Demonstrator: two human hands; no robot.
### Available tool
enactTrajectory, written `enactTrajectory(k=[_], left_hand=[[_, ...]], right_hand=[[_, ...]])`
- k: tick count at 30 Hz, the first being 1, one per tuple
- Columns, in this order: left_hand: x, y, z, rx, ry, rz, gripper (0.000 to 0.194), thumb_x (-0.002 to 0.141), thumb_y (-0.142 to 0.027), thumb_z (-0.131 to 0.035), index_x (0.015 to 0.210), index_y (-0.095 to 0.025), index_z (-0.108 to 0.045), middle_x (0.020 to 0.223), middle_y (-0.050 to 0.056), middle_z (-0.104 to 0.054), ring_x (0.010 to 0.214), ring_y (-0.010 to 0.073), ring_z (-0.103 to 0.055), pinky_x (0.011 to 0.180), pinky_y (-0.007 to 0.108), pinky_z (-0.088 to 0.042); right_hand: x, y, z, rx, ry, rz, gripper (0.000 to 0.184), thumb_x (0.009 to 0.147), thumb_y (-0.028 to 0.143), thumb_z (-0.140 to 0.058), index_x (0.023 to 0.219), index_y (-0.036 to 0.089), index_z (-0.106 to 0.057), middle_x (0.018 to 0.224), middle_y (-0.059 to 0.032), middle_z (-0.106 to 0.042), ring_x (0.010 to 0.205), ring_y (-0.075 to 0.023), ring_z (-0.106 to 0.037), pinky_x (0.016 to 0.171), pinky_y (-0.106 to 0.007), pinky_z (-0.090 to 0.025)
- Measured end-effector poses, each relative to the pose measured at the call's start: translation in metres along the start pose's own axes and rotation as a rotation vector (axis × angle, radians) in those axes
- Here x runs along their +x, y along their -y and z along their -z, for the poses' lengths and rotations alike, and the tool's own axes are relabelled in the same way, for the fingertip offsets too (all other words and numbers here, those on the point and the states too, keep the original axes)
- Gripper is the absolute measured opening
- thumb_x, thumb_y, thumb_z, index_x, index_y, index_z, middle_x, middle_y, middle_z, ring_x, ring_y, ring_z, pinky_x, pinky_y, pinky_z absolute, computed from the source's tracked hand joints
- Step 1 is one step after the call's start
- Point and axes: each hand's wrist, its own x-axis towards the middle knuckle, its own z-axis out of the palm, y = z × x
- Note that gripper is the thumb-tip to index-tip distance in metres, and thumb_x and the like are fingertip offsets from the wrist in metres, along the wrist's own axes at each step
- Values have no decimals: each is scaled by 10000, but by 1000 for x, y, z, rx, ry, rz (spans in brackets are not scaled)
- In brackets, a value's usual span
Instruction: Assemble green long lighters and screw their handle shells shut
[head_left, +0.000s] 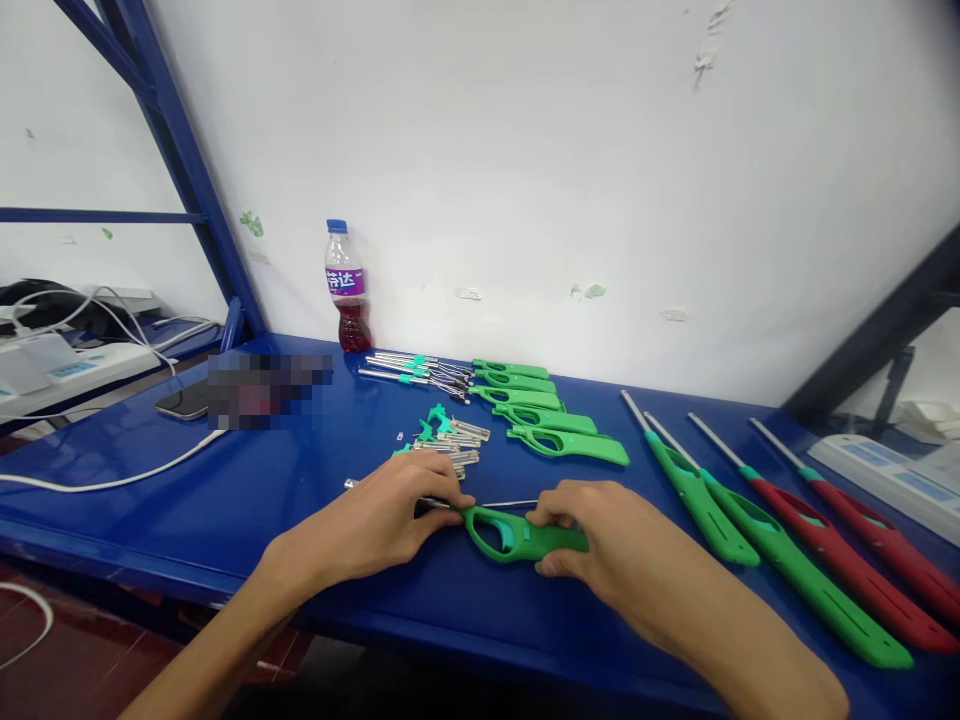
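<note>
A green gas lighter with a teal trigger lies across the front of the table, its body between my two hands. My right hand is closed round the handle's rear end, thumb below and fingers above. At the front tip, my left hand pinches the neck, where a metal tube runs out to the left beneath the fingers. The exact joint is hidden by the fingertips. A thin pale wire stretches just behind the lighter. Beyond my left hand lie clear fuel tanks and teal triggers.
Green handle shells lie in a row behind, beside metal tubes with wires. To the right are two green lighters and two red lighters. A drink bottle stands at the wall; a phone and white cable lie left.
</note>
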Motion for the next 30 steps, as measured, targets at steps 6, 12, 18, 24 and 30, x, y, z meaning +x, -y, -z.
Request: enactTrajectory(k=[6, 12, 18, 24, 30], left_hand=[[-2, -5, -2, 30, -5, -23, 187, 1018, -123, -687, 1060, -256, -811, 1069, 27, -707, 1032, 214, -661, 959, 347, -490], [-2, -7, -3, 57, -17, -27, 172, 1018, -125, -678, 1017, -230, -814, 1024, 38, -706, 991, 219, -664, 913, 355, -508], [-3, -10, 2, 70, -15, -36, 199, 1028, -177, -670, 1115, -277, -818, 1110, 40, -734, 1067, 226, -684, 995, 360, -526], [-6, 12, 39, 211, -231, 93, 284, 1083, -340, -549, 1208, -284, -798, 1186, 46, -769, 1121, 247, -692, 993, 361, -546], [-14, 47, 59, 299, -255, 201, 295, 1046, -400, -577, 1115, -244, -817, 1130, 65, -795, 1064, 277, -701, 955, 390, -544]], right_hand=[[3, 2, -3, -10, -8, -100, 322, 845, 183, -813, 1148, 292, -809, 1210, -48, -806, 1144, -323, -720, 929, -391, -497], [3, 10, 2, -27, 16, -160, 340, 821, 174, -830, 1131, 313, -828, 1183, -42, -816, 1129, -339, -732, 905, -400, -498], [1, 10, 3, -31, 11, -148, 347, 811, 172, -845, 1124, 320, -831, 1161, -37, -822, 1124, -336, -737, 885, -385, -488], [3, 8, 3, -4, 11, -133, 329, 808, 154, -848, 1096, 313, -828, 1145, -20, -826, 1094, -313, -749, 859, -345, -486], [4, 7, 5, 20, 20, -124, 294, 792, 166, -869, 1054, 293, -832, 1132, -22, -827, 1085, -311, -747, 834, -341, -483]])
